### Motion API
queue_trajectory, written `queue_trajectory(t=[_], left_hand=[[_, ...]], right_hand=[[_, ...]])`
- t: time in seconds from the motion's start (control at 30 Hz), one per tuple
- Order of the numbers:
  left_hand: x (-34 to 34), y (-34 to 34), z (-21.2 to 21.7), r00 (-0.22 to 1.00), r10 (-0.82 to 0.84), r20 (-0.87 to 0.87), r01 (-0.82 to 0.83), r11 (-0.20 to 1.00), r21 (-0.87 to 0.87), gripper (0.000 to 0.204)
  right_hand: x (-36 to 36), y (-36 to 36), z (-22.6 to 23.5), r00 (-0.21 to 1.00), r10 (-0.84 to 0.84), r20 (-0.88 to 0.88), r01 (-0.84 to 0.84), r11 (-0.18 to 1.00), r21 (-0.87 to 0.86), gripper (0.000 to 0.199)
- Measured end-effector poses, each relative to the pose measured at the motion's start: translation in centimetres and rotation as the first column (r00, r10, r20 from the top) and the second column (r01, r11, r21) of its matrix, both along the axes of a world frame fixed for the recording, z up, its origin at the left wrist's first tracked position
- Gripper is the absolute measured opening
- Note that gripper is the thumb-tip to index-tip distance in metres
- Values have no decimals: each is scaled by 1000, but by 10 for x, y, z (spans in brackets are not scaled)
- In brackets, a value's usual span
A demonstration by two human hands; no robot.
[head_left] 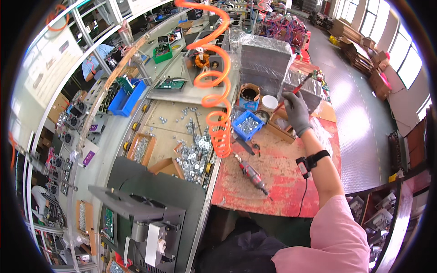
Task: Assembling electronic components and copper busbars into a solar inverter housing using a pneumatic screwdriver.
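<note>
My right hand (297, 111), in a grey glove, reaches out over the far right of the red worktop (284, 177). Its fingers close round a slim red rod-like thing (298, 87), which slants up and to the right; its exact kind is not clear. A strapped black device (304, 166) with a cable sits on my right forearm. Below the hand is an open cardboard box (278, 127). A blue bin of small metal fasteners (248, 125) stands left of it. Nearer to me lies a red and grey power screwdriver (251, 175). My left hand is out of view.
An orange coiled air hose (214, 100) hangs over the bench. Loose nuts and washers (193, 159) lie left of the worktop. A dark metal housing (150, 227) stands near left. Plastic-wrapped grey blocks (264, 59) and a white tub (269, 103) stand at the back.
</note>
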State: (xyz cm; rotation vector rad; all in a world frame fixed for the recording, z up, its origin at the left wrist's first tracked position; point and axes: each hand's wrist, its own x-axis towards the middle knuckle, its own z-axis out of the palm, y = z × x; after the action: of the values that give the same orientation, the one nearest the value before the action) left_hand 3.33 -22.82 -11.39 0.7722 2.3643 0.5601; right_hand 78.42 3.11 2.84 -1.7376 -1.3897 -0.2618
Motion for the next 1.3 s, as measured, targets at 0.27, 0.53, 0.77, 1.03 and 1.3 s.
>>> queue_trajectory(t=[0.27, 0.53, 0.77, 1.03, 1.3], left_hand=[[96, 25, 30, 965, -127, -229, 50, 948, -315, 67], [99, -54, 40, 919, -267, -291, 27, 778, -628, 87], [80, -70, -24, 948, -240, -207, 76, 805, -588, 78], [113, -38, -27, 944, -214, -251, 148, 955, -256, 35], [103, -121, -52, 989, -88, -115, 58, 969, -241, 31]], right_hand=[[110, 177, -78, 987, -82, -135, 99, 987, 126, 26], [162, 226, -162, 977, 157, -141, -199, 908, -369, 21], [166, 101, -142, 967, 112, -230, -216, 840, -498, 23], [3, -23, -131, 979, 120, -162, -201, 659, -725, 20], [103, 40, -188, 918, 52, 392, 353, 338, -872, 24]])
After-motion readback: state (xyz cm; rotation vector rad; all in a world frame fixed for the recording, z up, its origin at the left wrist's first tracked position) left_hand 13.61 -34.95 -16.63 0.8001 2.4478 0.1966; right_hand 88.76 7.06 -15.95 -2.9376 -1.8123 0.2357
